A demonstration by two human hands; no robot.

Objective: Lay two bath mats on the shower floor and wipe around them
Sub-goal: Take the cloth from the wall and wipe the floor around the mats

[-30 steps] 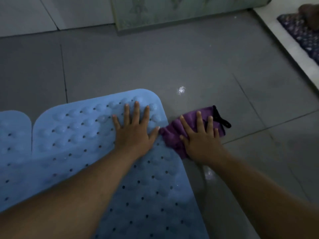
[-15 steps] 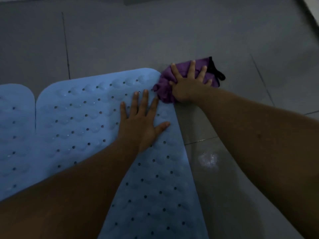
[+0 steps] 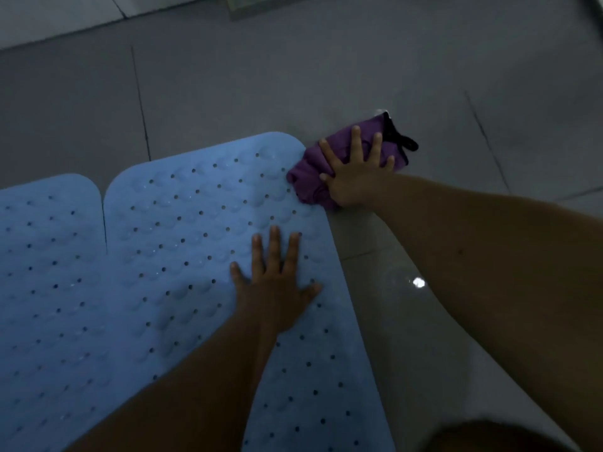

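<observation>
Two pale blue bath mats lie flat and side by side on a grey tiled shower floor [image 3: 359, 66]. The right mat [image 3: 195, 239] fills the centre of the view; the left mat [image 3: 49, 256] sits at 9 o'clock, with a thin gap between them. So the laying step looks finished, and wiping is under way.

The left hand [image 3: 277, 288] lies flat with fingers spread, pressing on the right mat near its right edge. The right hand [image 3: 355, 174], fingers also spread, presses a bunched purple cloth [image 3: 310, 177] against the floor at 1 o'clock, touching the mat's far right corner.

The floor beyond the far edges, toward 12 and 10 o'clock, probably remains to be wiped. A bright wet glint [image 3: 418, 282] shows at 3 o'clock (likely water). A pale wall base [image 3: 65, 24] runs along 11 o'clock. Nothing blocks the cloth's path.
</observation>
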